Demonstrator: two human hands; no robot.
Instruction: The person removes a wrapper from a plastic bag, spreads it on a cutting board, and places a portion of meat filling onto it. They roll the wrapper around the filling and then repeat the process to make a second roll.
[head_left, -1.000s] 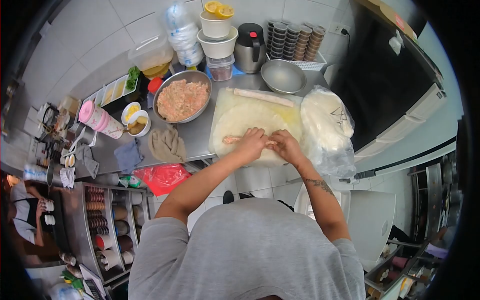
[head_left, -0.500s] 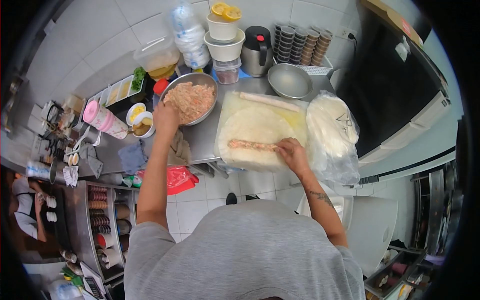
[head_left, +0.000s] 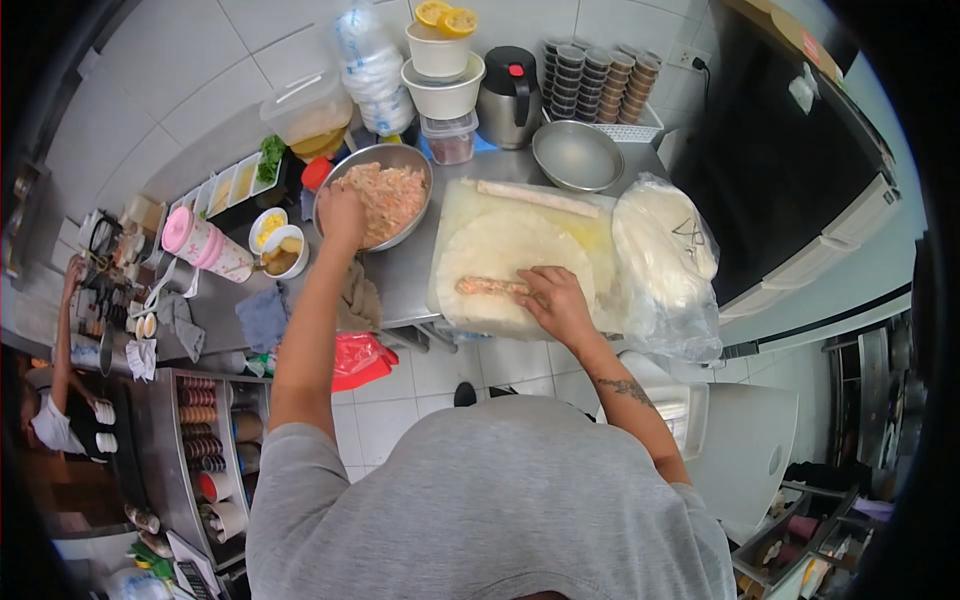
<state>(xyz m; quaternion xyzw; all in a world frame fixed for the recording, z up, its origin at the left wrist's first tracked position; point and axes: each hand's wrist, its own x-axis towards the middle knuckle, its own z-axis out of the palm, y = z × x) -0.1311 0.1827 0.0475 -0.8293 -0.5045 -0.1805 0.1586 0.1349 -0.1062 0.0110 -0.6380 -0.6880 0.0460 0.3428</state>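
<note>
My left hand (head_left: 342, 212) is at the left side of a metal bowl (head_left: 424, 205) of pinkish minced filling (head_left: 390, 200). Its fingertips are hidden, down at the filling. A round pale wrapper (head_left: 480, 245) lies on a whitish cutting board (head_left: 450, 205), with a strip of filling (head_left: 480, 286) across its lower part. My right hand (head_left: 553, 300) rests over the strip's right end, its fingers bent and touching the filling. A long rolled piece (head_left: 537, 197) lies along the board's top edge.
Right of the board sits a plastic bag of wrappers (head_left: 665, 250). Behind stand a shallow metal pan (head_left: 578, 157), a steel jug (head_left: 508, 100) and stacked white tubs (head_left: 443, 95). At left are small bowls (head_left: 282, 255) and a pink cup (head_left: 205, 243). Another person (head_left: 60, 400) is at far left.
My right hand has moved left along the strip and covers more of its right end. My left hand is still at the bowl. The other person has raised an arm.
</note>
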